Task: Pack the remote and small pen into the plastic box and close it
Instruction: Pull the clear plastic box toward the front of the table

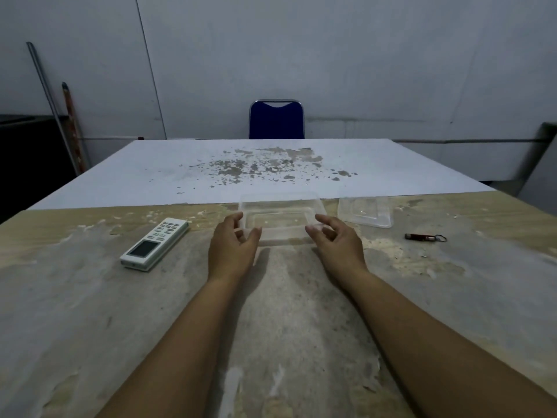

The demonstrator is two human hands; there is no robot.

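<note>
The clear box is hard to trace against the pale table; its near rim blurs behind the fingers, and whether the fingertips actually touch its walls cannot be told. Both forearms are cut off by the lower edge. The left hand sits at the box's left near corner, fingers loosely curled and apart, gripping nothing clearly; the right hand mirrors it at the right near corner, fingers likewise half-curled and spread. The box between the hands looks empty. Beyond and to the right of the right hand lies a second clear piece, apparently the lid, with nothing in it. The remote lies flat, left of the left hand, buttons up. The pen, small, dark, with a ring at one end, lies well right of the right hand. The tabletop is worn and patchy; past the hands a white sheet with flaked spots covers it, a blue chair behind, grey walls dim
</note>
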